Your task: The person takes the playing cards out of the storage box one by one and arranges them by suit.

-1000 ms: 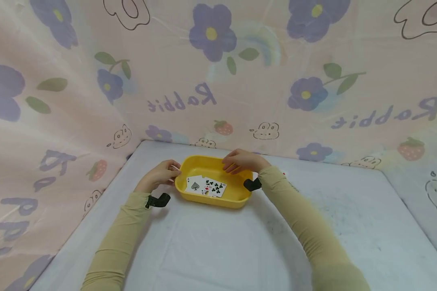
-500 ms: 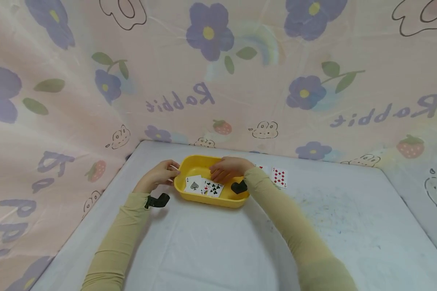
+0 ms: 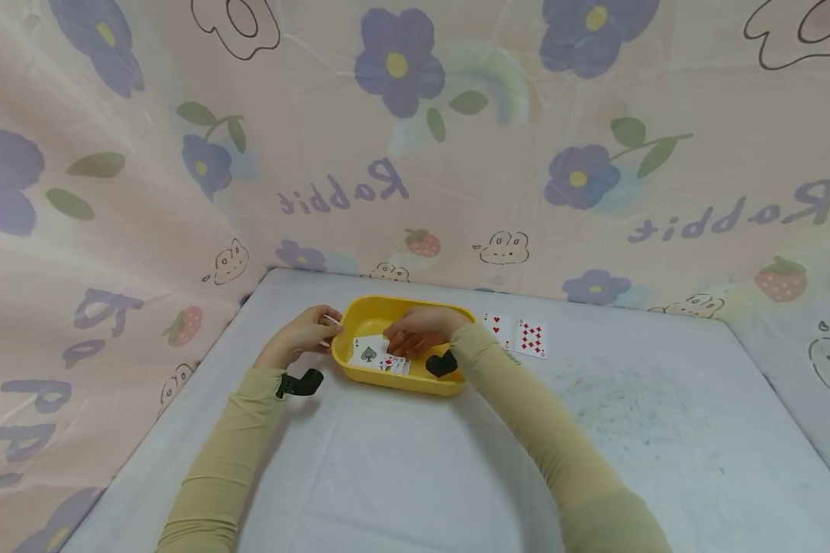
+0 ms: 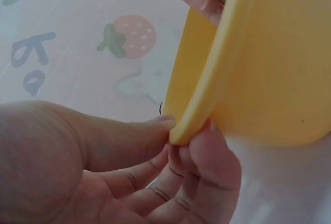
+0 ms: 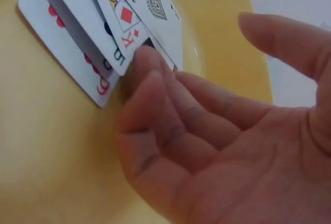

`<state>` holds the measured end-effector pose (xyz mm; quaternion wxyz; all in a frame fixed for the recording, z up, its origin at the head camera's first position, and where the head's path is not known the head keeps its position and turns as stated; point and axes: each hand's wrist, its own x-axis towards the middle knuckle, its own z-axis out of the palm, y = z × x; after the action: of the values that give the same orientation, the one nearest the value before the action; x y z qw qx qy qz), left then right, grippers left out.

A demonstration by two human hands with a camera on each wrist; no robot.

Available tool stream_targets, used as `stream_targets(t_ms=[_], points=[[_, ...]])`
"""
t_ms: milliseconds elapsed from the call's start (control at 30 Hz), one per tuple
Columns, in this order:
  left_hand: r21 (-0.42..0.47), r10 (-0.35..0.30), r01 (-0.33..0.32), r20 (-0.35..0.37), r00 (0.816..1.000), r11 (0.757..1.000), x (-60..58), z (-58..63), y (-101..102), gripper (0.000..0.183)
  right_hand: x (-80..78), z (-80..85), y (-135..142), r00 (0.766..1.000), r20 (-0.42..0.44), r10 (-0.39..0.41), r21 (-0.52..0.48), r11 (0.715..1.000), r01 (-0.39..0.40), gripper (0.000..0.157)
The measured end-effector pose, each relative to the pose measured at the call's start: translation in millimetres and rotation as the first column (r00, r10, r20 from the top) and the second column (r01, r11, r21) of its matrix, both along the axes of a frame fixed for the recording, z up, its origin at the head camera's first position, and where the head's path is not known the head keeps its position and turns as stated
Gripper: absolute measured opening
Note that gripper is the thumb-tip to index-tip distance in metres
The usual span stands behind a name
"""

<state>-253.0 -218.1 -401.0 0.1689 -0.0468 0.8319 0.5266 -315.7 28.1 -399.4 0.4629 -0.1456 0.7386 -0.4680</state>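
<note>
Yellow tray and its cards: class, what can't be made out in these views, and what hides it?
Head view: the right hand hides part of the cards in the tray.
Right wrist view: the club card covers most of the red-marked card; its suit is unclear.
Right wrist view: the top edge cuts off the club card.
Left wrist view: the tray's wall blocks the cards; the right edge crops the tray.

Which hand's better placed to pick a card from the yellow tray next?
Right, likely: the right hand is over the yellow tray, close by the cards in it, while the left hand pinches the tray's rim and would probably have to let go.
</note>
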Motion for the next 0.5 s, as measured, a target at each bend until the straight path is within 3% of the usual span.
stream_targets(t_ms=[267, 500], points=[[0.013, -0.004, 0.004, 0.002, 1.0, 1.0, 1.0, 1.1, 1.0, 0.034, 1.8, 1.0, -4.7, 0.996, -0.076, 0.044, 0.076, 0.996, -0.038, 0.021], [0.007, -0.001, 0.001, -0.004, 1.0, 1.0, 1.4, 2.3, 2.1, 0.033, 3.9, 1.7, -5.2, 0.986, -0.151, 0.075, 0.144, 0.988, -0.054, 0.017]])
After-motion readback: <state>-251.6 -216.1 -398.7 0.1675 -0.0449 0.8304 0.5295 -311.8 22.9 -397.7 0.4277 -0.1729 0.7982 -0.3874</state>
